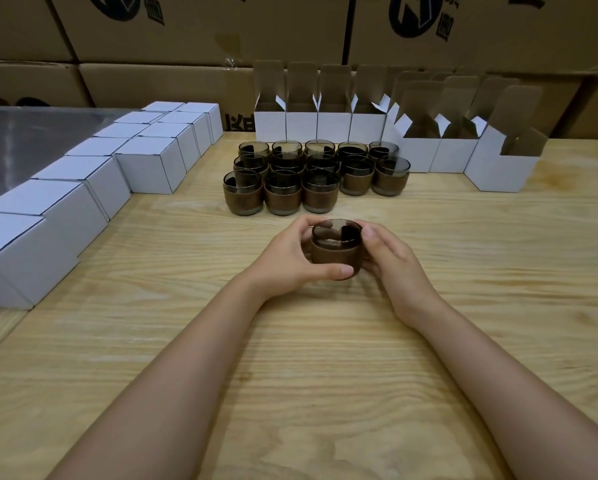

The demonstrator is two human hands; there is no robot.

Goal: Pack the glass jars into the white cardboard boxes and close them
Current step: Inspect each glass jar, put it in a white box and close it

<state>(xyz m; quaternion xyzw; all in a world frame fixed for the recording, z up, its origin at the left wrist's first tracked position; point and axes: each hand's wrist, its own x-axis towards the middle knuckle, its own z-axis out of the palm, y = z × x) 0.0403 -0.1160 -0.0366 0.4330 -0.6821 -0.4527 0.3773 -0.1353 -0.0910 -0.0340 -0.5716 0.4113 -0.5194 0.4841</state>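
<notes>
Smoky glass jar (pixel 337 252), brown band round lower half, standing upright at table (pixel 325 358) centre; cannot tell if resting or hovering. You are gripping it with both hands: left hand (pixel 287 254) curling fingers round far rim, thumb pressing near base; right hand (pixel 394 263) wrapping right side, thumb touching rim. Other jars (pixel 311 178) clustering just beyond. Open boxes (pixel 356 124) lining back, shut boxes (pixel 152 164) lining left.

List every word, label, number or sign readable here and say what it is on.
No text reads whole.
Brown cartons at the back: round black logos and big black characters, cut off by the frame's top edge or blurred, unreadable.
Lower carton: black characters half hidden behind the open white boxes, unreadable.
Closed white boxes and glass jars: no print visible.
</notes>
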